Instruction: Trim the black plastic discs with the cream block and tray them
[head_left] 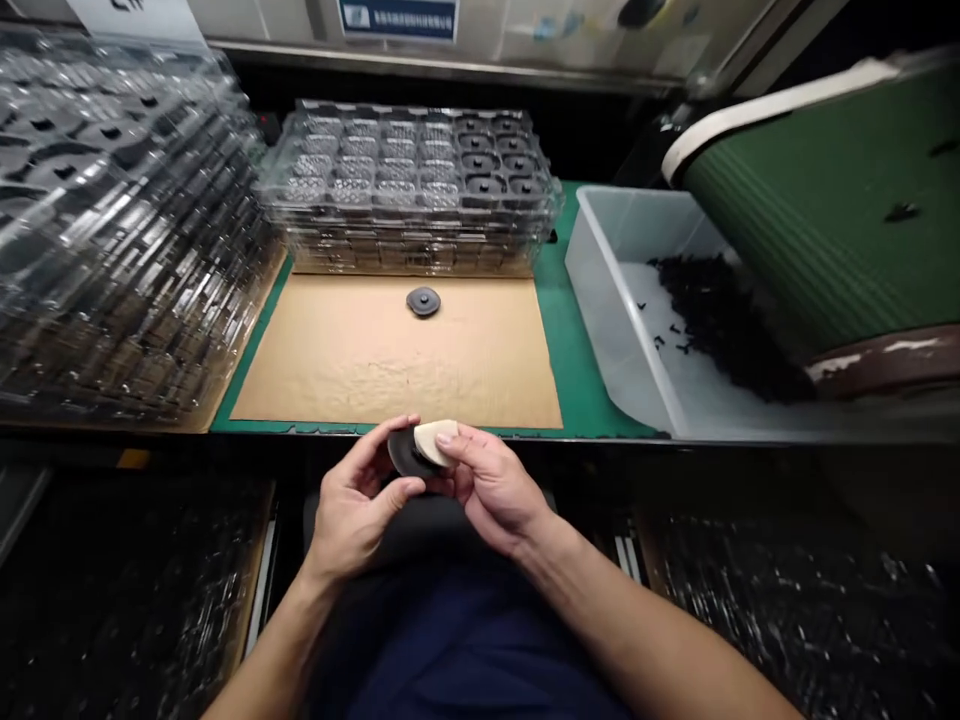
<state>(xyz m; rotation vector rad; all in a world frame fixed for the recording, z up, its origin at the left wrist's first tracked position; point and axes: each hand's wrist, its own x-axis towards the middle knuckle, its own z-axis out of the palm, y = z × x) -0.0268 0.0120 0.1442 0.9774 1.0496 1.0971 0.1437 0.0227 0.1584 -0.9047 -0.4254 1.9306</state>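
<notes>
Clear plastic first: a tall leaning heap of empty blister trays along the left edge of the bench, stacked within easy reach, probably as stock. Next to it, at the far edge of the cardboard sheet, a lower stack of trays, its top layer partly filled: black discs seated in the right-hand pockets, the left-hand pockets bare and glinting. Just in front of that stack, near the far edge of the cardboard, one loose black disc lying flat and well apart from both hands. Nearer, just below the front edge of the bench and above the lap, the left hand curled around a black disc, thumb under the rim and forefinger arched over the top, apparently to keep the face turned up and steady. Pressed against that face, a pale pad pinched between thumb and fingers of the right hand, so both hands closed on something and neither free; held low and close, likely for a good look at the part. Farther right, on the green mat, a translucent bin holding a dark pile of small black pieces, set under the end of a green ribbed conveyor belt at the right edge, seemingly to catch what drops off.
</notes>
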